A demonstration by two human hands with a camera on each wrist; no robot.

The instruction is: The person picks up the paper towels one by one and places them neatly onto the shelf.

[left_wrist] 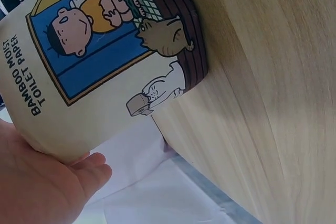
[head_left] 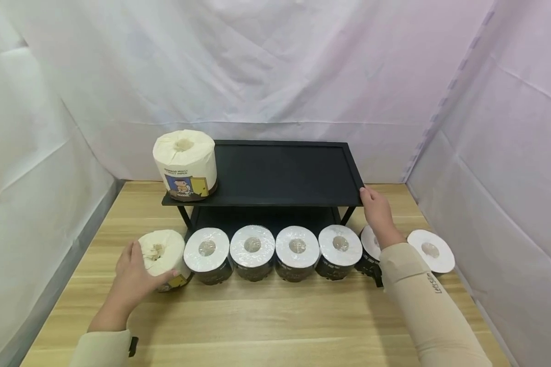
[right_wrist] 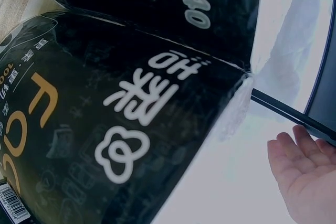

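Note:
In the head view my left hand (head_left: pixel 130 275) grips a cream paper-wrapped toilet paper roll (head_left: pixel 164 250) standing on the table at the left, fingers on its far side and thumb across its front. Its printed cartoon side fills much of the left wrist view, with the left hand (left_wrist: pixel 58 187) at its top edge. My right hand (head_left: pixel 378 214) holds the front right corner of a black two-tier shelf (head_left: pixel 284 173). The right wrist view has the right hand's fingers (right_wrist: pixel 299 156) at the shelf's edge. Another cream roll (head_left: pixel 185 165) stands upright on the top tier's left end.
Several dark-wrapped rolls with white tops, such as this one (head_left: pixel 252 247), stand in a row before the shelf's lower tier (head_left: pixel 266 216). A further roll (head_left: pixel 430 250) stands at the far right, beside my right forearm. White curtains (head_left: pixel 257 66) enclose the wooden table (head_left: pixel 266 321) behind and at both sides.

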